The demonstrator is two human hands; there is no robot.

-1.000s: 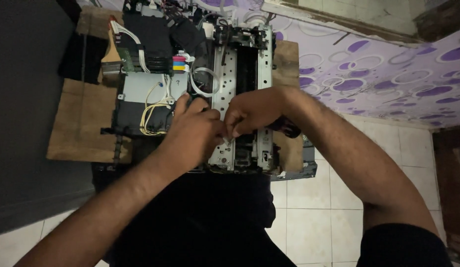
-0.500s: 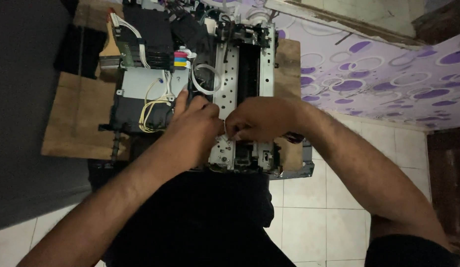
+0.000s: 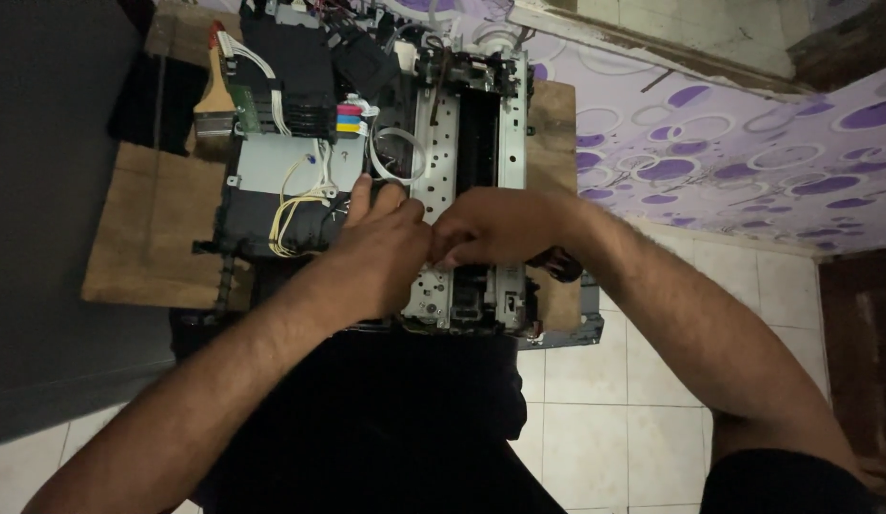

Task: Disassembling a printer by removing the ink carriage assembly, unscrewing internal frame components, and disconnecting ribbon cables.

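Opened grey-and-black printer chassis (image 3: 386, 181) sits on a brown wooden board (image 3: 143, 238), cover off, exposing its perforated metal frame, where left hand (image 3: 381, 252) and right hand (image 3: 495, 224) meet, fingertips pinched together; what they grip is hidden.

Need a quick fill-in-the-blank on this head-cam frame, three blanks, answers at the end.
1. Both hands meet over the opened ____.
2. The paintbrush lies at the machine's far ____ corner.
3. The left hand sits beside a bundle of ____ wires, close to the right hand.

Missing words: printer; left; yellow
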